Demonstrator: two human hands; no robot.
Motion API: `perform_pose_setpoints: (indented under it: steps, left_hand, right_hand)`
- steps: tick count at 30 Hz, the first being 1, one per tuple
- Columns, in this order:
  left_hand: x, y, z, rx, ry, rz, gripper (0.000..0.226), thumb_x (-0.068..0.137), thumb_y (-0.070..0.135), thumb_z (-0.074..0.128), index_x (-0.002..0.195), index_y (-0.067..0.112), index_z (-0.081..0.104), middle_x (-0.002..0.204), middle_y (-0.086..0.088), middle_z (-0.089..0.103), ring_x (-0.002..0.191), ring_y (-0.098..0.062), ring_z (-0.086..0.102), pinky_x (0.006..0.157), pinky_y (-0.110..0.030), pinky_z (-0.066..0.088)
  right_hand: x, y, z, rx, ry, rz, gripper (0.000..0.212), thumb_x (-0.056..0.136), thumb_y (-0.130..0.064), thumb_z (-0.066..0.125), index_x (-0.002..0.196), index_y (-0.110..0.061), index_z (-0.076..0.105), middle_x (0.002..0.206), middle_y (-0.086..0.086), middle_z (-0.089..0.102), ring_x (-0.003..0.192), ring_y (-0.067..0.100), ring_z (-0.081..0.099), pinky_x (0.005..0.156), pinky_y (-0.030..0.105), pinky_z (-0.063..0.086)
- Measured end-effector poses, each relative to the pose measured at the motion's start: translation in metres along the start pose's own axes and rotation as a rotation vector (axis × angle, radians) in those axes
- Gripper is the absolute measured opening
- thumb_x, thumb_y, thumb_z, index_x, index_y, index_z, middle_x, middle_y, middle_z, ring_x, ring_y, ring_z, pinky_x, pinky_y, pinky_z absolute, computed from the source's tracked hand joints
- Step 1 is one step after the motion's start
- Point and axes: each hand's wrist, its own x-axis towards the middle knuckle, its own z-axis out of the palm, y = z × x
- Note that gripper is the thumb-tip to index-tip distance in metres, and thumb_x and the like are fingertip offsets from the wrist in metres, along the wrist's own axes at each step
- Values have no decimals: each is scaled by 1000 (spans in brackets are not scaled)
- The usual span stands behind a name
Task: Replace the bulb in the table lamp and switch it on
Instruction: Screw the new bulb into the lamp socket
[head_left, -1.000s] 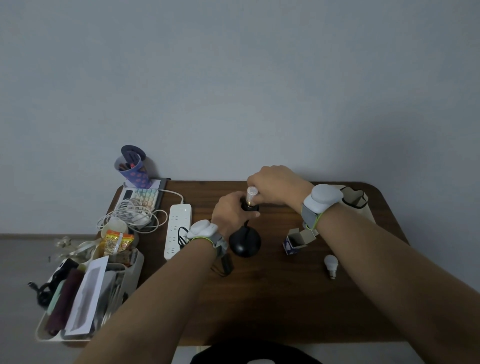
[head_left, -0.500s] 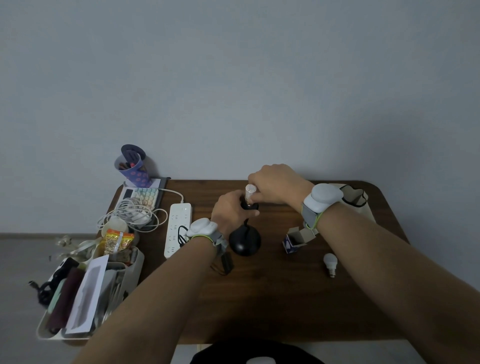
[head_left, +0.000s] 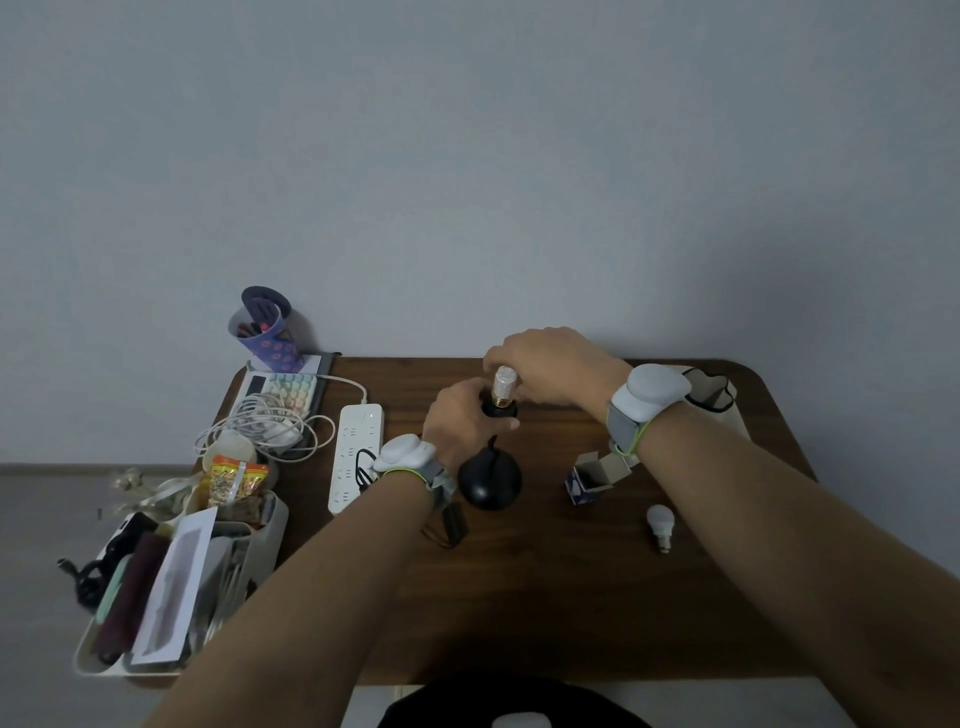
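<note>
Hands meet at centre frame over the lamp (head_left: 489, 480). Left hand (head_left: 460, 418) has its fingers curled round the black socket (head_left: 500, 410), and right hand (head_left: 545, 366) pinches the small bulb (head_left: 504, 383) standing upright in that socket. Lamp base sits on the table (head_left: 545, 597) just below, unlit. Right of it there's an open box (head_left: 589, 475), and a spare white bulb (head_left: 660, 525) lies lower right, well apart. Power strip (head_left: 356, 457) runs left of the lamp, with a cluttered tray (head_left: 171, 587) at lower left.
</note>
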Motion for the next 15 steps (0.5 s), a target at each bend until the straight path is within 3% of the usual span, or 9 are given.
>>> perform_pose_setpoints:
  steps: [2, 5, 7, 10, 13, 15]
  left_hand:
    - [0, 0, 0, -2, -4, -5, 46, 71, 46, 89, 108, 27, 70, 100, 7, 74, 95, -16, 69, 83, -38, 58]
    - [0, -1, -1, -9, -15, -5, 41, 71, 45, 89, 103, 29, 69, 96, 8, 74, 94, -16, 70, 81, -37, 59]
    - [0, -1, -1, -15, -13, -6, 43, 71, 45, 90, 106, 28, 70, 99, 8, 75, 95, -16, 70, 83, -38, 58]
    - [0, 0, 0, -11, -12, -3, 45, 72, 44, 89, 108, 26, 70, 100, 7, 75, 96, -16, 70, 84, -38, 58]
    - [-1, 0, 0, -11, -10, -10, 41, 71, 45, 89, 102, 26, 70, 95, 8, 74, 92, -16, 69, 80, -37, 58]
    - [-1, 0, 0, -19, -9, -6, 41, 71, 45, 89, 102, 28, 70, 95, 10, 74, 93, -14, 69, 80, -36, 58]
  right_hand:
    - [1, -1, 1, -25, 19, 23, 30, 93, -43, 65, 121, -30, 64, 110, 1, 68, 99, 28, 66, 80, 40, 51]
    - [1, -2, 0, -20, 17, 58, 46, 85, -55, 71, 121, -28, 62, 107, 0, 67, 95, 27, 65, 78, 40, 52]
    - [0, -1, 1, -5, 5, 15, 47, 88, -44, 73, 130, -30, 58, 112, -1, 65, 101, 26, 64, 82, 42, 53]
    - [2, 0, 3, -6, 22, -1, 28, 94, -39, 65, 120, -31, 63, 108, 0, 67, 98, 27, 65, 75, 39, 49]
    - [3, -1, 4, -26, 37, 51, 46, 87, -60, 68, 119, -27, 63, 105, 2, 67, 92, 27, 65, 71, 37, 47]
    - [2, -1, 5, -2, 26, 32, 54, 85, -55, 72, 130, -27, 58, 111, 0, 66, 99, 27, 65, 78, 39, 52]
